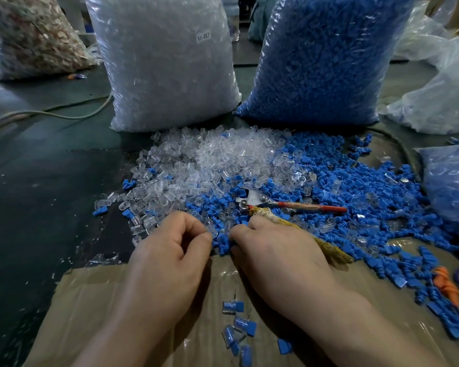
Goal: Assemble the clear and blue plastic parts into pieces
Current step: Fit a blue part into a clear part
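One big sack of clear plastic parts (164, 62), one big sack of blue plastic parts (321, 62). One metal pliers with a red handle (252, 198). One brown cardboard sheet (117, 300). Roughly six assembled clear-and-blue pieces (232, 307). Loose parts: too many to count.

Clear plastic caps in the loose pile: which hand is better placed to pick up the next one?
Probably left. The left hand lies on the side where the clear plastic caps spread, several just beyond its fingers; the right hand is over the blue ribbed plastic plugs.
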Motion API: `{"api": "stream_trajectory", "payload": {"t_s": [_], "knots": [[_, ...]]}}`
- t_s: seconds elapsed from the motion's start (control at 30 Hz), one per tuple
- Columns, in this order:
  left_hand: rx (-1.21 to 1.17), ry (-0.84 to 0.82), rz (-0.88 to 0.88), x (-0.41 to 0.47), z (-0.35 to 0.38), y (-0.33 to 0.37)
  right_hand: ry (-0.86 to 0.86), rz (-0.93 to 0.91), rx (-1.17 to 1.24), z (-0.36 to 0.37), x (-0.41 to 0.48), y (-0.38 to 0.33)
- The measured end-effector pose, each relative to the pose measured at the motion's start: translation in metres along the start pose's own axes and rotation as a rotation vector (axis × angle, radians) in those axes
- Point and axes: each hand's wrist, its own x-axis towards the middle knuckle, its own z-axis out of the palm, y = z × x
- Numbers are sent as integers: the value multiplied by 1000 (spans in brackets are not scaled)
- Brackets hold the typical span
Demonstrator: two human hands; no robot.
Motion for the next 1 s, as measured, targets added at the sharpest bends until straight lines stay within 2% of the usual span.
{"api": "stream_trajectory", "payload": {"t_s": [0.1, 0.17, 0.4, 0.63, 0.8, 0.9, 1.0], "knots": [[-233, -25, -71, 1, 1, -1, 5, 20, 2, 0, -1, 3], [-305, -20, -109, 2, 1, -1, 19, 26, 4, -1, -3, 4], [-311, -54, -133, 4, 2, 4, 53, 8, -12, 3, -3, -1], [-167, -100, 14, -1, -2, 9, 69, 19, 8, -1, -2, -3], [-307, -90, -89, 0, 0, 8, 58, 18, 47, -3, -3, 3], [-350, -99, -109, 1, 1, 10, 77, 25, 163, -6, -7, 7], [-474, -99, -186, 1, 2, 11, 148, 117, 407, -12, -13, 9]]}}
